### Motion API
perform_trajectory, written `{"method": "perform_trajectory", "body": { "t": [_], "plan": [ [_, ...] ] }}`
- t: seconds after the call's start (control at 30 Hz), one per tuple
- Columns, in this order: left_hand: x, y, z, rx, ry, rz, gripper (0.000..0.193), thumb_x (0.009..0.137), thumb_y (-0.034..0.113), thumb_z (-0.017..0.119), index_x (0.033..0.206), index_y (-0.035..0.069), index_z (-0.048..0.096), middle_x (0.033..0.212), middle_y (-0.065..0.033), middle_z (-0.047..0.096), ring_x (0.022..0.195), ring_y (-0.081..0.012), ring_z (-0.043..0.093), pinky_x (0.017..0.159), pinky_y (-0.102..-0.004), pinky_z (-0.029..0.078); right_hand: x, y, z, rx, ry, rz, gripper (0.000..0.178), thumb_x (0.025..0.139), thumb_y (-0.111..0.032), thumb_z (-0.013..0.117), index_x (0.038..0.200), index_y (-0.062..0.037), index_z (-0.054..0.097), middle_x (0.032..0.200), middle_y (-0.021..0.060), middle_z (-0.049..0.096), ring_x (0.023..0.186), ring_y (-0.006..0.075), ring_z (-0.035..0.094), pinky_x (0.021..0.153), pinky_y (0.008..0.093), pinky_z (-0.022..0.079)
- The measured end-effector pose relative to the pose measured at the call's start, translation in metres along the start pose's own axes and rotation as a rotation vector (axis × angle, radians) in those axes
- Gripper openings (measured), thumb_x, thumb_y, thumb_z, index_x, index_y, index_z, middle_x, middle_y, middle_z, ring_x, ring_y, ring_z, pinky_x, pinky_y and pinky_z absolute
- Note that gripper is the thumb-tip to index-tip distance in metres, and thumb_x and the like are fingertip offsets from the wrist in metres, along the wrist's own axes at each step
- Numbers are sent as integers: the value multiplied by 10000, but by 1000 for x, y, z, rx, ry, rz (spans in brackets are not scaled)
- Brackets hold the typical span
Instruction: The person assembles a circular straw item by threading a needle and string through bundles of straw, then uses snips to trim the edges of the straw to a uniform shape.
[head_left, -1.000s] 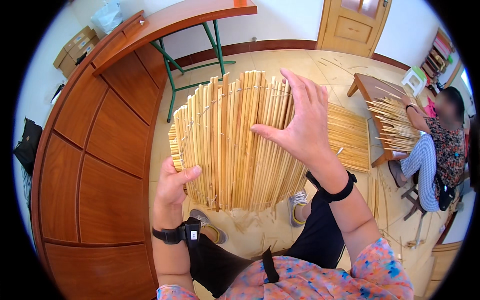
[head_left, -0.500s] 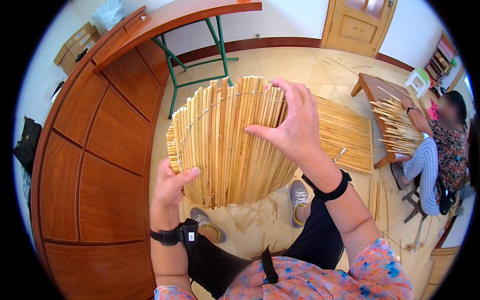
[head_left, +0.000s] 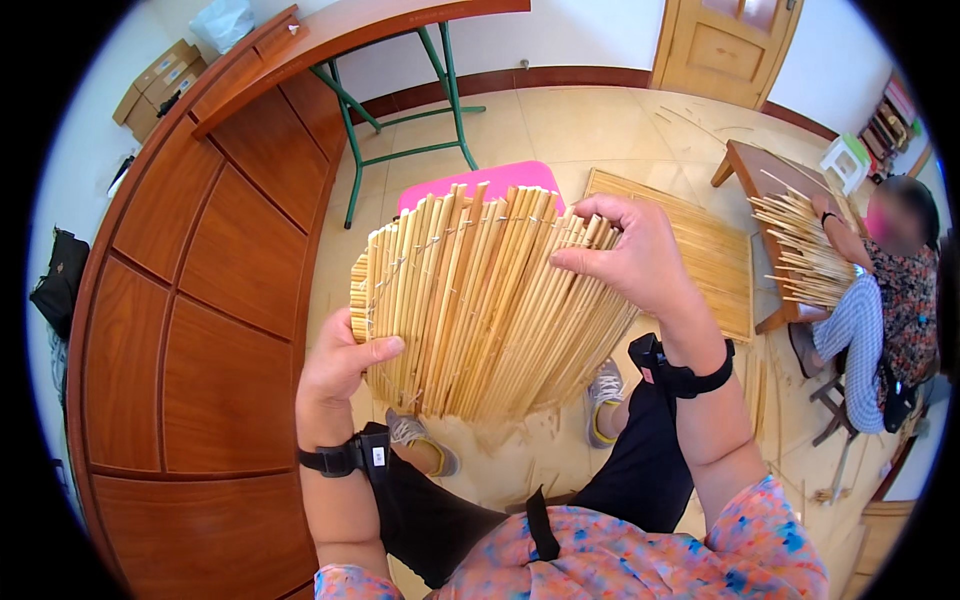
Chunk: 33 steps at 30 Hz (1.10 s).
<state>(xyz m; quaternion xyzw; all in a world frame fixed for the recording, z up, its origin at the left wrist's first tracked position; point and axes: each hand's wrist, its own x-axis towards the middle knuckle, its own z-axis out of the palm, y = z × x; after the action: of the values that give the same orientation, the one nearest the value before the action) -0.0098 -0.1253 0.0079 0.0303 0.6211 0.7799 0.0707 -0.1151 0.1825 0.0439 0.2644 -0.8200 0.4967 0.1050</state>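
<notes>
Between my hands I hold up a mat of thin, pale straw-coloured reed sticks (head_left: 480, 310), bound with thin ties near its ends and curled at the left side. My left hand (head_left: 345, 365) grips its left edge, thumb on the front and fingers hidden behind. At its upper right edge my right hand (head_left: 640, 250) pinches the stick ends, with the thumb in front. Behind the mat's top shows a pink stool seat (head_left: 480, 185), partly hidden by the sticks.
A flat reed mat (head_left: 700, 255) lies on the floor to the right. Beyond it, a person (head_left: 895, 290) sits at a low wooden table (head_left: 750, 175) with a bundle of sticks (head_left: 810, 250). Wood panelling (head_left: 230, 370) stands close on my left. Stick scraps litter the floor.
The mat has come down and to the right, uncovering the pink stool. My right hand has moved right and lower, its thumb now nearer its fingers at the mat's edge.
</notes>
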Motion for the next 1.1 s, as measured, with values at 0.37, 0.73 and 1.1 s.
{"method": "perform_trajectory", "body": {
  "t": [0.37,0.73,1.1],
  "plan": [
    [7,43,85,1441,171,469,642,653,133,753,1238,37,507,1244,-163,513,1180,-305,464,971,-382,381,-19,-24,38,-78,-301,1,333,635,-242,790,913,-81,702,765,161,650,695,281,630,646,346,488],
    [21,5,63,828,66,36,173,788,7,618,957,-20,592,778,-29,603,716,-69,527,673,-247,455,-23,-15,52,-238,-327,10,333,597,-255,811,854,-70,709,718,155,651,705,306,641,670,368,497],
    [24,-3,65,881,142,111,192,738,25,608,926,-12,603,774,-76,604,696,-155,561,641,-274,457,-21,-15,56,-262,-307,-14,319,600,-245,808,862,-84,720,753,141,666,725,294,647,689,369,501]
  ]
}}
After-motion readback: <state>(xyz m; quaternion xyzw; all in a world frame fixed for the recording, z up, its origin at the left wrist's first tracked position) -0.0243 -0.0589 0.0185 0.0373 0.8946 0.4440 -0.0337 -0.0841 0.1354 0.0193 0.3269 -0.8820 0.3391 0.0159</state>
